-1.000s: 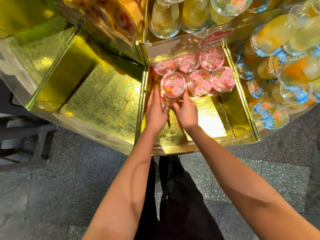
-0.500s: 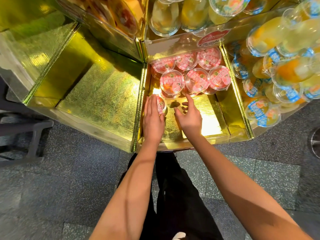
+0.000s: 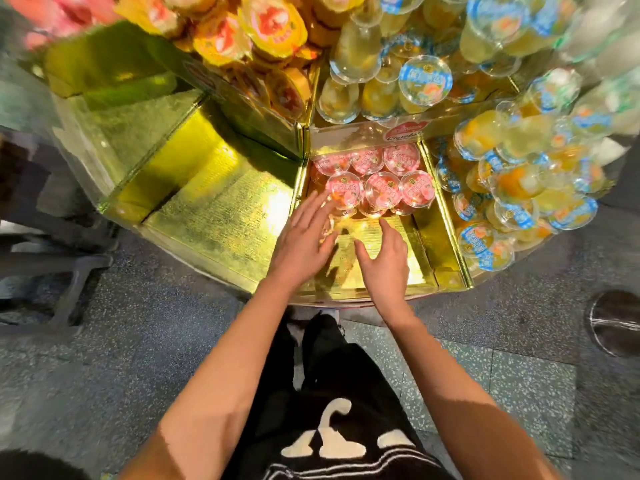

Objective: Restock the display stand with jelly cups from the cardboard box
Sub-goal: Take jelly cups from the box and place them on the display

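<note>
1. Well, both hands hover spread wide over the display stand [image 3: 214, 209], just in front of the pink jelly cups [image 3: 379, 178]. The left hand [image 3: 303, 245] has straight, splayed fingers reaching the left end of the cups' front row. The right hand [image 3: 386, 263] is flat and relaxed just right of it, gripping nothing.
2. The pink jelly cups look stacked in layers. I reckon a careless nudge from the left fingertips could topple the front row, and the cups would roll forward across the bare gold floor in front of them.
3. The blue-lidded cups [image 3: 512, 188] to the right of the pink ones are heaped loosely, so a bump on the divider between them might start a slide.
4. The left hand is blurred. Something clear glints under its fingers, just in front of the pink cups, but I cannot tell whether it is a cup. The cardboard box is nowhere in view.
</note>
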Tool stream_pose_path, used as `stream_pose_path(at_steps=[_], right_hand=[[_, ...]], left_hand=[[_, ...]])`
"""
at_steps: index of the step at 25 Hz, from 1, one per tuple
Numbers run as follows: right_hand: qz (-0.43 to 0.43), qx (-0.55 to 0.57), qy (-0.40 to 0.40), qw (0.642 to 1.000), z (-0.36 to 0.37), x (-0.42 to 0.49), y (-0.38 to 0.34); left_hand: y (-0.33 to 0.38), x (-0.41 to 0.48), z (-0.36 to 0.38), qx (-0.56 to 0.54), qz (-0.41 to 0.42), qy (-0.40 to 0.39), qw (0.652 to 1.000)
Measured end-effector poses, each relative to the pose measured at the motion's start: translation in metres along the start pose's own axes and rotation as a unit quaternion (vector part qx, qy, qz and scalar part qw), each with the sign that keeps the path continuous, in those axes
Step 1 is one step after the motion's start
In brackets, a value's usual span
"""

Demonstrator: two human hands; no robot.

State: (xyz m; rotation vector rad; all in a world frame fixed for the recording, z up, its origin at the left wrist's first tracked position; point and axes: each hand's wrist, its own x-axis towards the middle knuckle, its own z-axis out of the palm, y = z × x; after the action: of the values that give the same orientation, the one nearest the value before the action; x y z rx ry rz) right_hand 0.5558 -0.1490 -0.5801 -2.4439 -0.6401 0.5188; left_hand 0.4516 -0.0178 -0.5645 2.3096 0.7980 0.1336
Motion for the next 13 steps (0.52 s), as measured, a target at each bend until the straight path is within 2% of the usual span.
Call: stream_pose_path(at_steps=[2, 4, 7, 13], right_hand=[[-0.034, -0.003, 0.031, 0.999, -0.007, -0.003, -0.036], [-0.077, 0.002, 0.037, 0.996, -0.005, -0.006, -0.080], [-0.148, 0.014, 0.035, 0.988, 0.019, -0.010, -0.146], [-0.275, -0.038, -0.049, 0.960, 0.135, -0.032, -0.321]], left_hand=[[-0.011, -0.005, -0.048, 0.029, 0.033, 0.041, 0.998], [-0.036, -0.010, -0.094, 0.056, 0.017, 0.069, 0.996], [-0.079, -0.016, -0.154, 0.085, -0.021, 0.067, 0.994], [-0.197, -0.082, -0.300, 0.119, -0.147, 0.167, 0.968]])
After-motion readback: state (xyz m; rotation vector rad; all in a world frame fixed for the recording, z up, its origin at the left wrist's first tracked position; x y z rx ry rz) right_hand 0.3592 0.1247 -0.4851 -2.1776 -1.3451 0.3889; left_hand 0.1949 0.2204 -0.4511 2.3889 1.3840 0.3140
